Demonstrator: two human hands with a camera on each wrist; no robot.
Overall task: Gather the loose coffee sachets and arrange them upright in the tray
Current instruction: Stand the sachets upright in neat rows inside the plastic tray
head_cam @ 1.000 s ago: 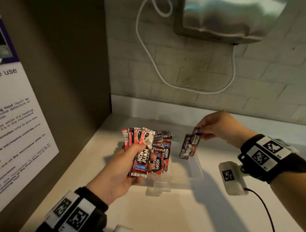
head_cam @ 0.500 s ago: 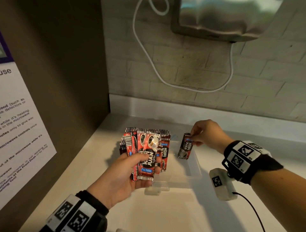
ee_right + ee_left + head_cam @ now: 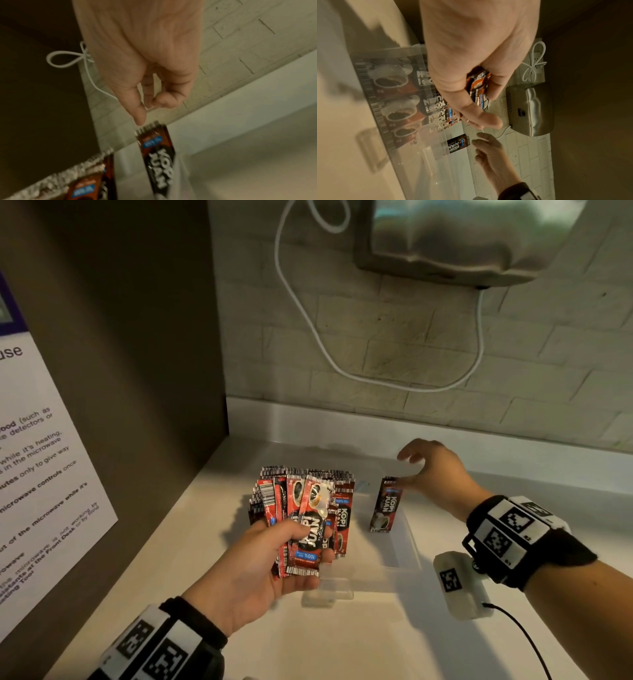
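Note:
My left hand (image 3: pixel 270 549) grips a fanned bundle of red-and-black coffee sachets (image 3: pixel 308 529) above the left end of the clear tray (image 3: pixel 411 546). Behind the bundle, more sachets (image 3: pixel 342 508) stand in the tray; the left wrist view shows them through the tray wall (image 3: pixel 393 94). One sachet (image 3: pixel 385 505) stands upright on its own further right in the tray. My right hand (image 3: pixel 428 470) hovers over it with fingers loose, and the thumb (image 3: pixel 139 119) just touches the sachet's top edge (image 3: pixel 149 127). In the left wrist view my left hand (image 3: pixel 471 81) wraps the bundle (image 3: pixel 479 92).
The tray sits on a white counter (image 3: pixel 342 638) in a corner, between a dark side panel with a poster (image 3: pixel 41 474) and a brick wall. A metal appliance (image 3: pixel 462 234) with a white cable (image 3: pixel 308 320) hangs above. A white camera unit (image 3: pixel 459 583) dangles under my right wrist.
My right hand lowered the single sachet into the tray, stood it up and loosened its pinch, so only the thumb touches it now. The left hand kept its bundle.

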